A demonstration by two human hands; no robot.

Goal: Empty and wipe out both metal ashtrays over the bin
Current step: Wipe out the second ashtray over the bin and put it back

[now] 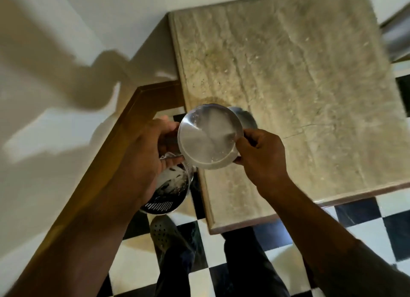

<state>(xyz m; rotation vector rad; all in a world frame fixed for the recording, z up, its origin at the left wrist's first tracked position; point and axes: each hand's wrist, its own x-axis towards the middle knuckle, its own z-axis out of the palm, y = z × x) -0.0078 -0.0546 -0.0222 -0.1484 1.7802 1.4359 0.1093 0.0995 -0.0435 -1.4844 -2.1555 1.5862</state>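
Head view: both hands gripping ashtray.

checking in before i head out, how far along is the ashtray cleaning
Partway. One metal ashtray is held tilted between the left hand and right hand; no butts show inside, only pale ashy smears, so it looks emptied but not wiped. The bin sits below the left hand. A second metal piece shows behind, on the stone table, apparently still to do. No cloth is visible.
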